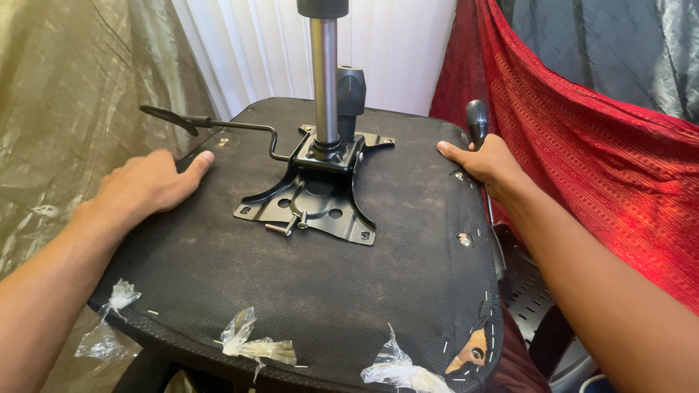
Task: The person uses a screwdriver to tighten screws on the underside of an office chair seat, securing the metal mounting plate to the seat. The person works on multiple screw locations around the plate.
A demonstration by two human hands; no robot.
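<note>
An upturned office chair seat [306, 284] shows its black fabric underside. A black metal mounting plate [309, 207] is bolted at its middle, with a silver gas cylinder [325, 80] rising from it and a black lever [196, 122] sticking out to the left. My left hand [149, 183] lies flat on the seat's left edge, fingers together, near the lever. My right hand [486, 161] grips the seat's right edge, the thumb on top, beside a black handle [477, 122].
Red patterned cloth [582, 138] hangs at the right, olive sheeting [65, 109] at the left, white vertical blinds [255, 51] behind. Scraps of clear plastic [255, 346] are stapled along the seat's near edge. A perforated black part [528, 291] sits under my right forearm.
</note>
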